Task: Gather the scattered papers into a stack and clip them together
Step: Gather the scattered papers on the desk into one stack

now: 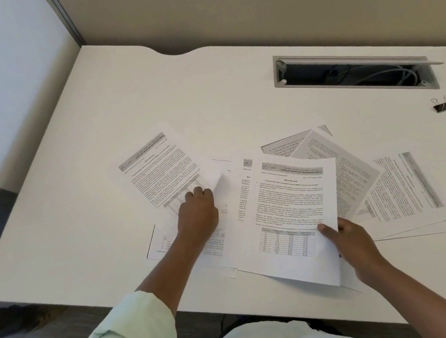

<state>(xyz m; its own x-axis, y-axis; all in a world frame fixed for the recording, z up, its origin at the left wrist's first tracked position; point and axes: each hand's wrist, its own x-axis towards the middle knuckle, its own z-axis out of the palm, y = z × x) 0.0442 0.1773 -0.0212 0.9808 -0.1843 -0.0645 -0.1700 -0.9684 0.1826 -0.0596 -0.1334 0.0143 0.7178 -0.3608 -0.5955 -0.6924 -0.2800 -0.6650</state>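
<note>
Several printed white sheets lie scattered across the middle of the white desk (pixel 76 224). My left hand (pixel 197 215) grips the lower right corner of the tilted left sheet (pixel 156 168), which curls up at that corner. My right hand (pixel 352 247) holds a few sheets (pixel 292 216) by their bottom right corner, thumb on top, the lower edge over the desk's front edge. More sheets (pixel 404 190) fan out flat to the right, partly under the held ones. A black binder clip (pixel 442 104) stands alone at the far right, apart from both hands.
An open cable tray (pixel 354 72) with wires is sunk into the desk at the back right. A beige wall runs behind, and a white partition (pixel 2 88) stands at the left. Dark floor shows below the desk's front edge.
</note>
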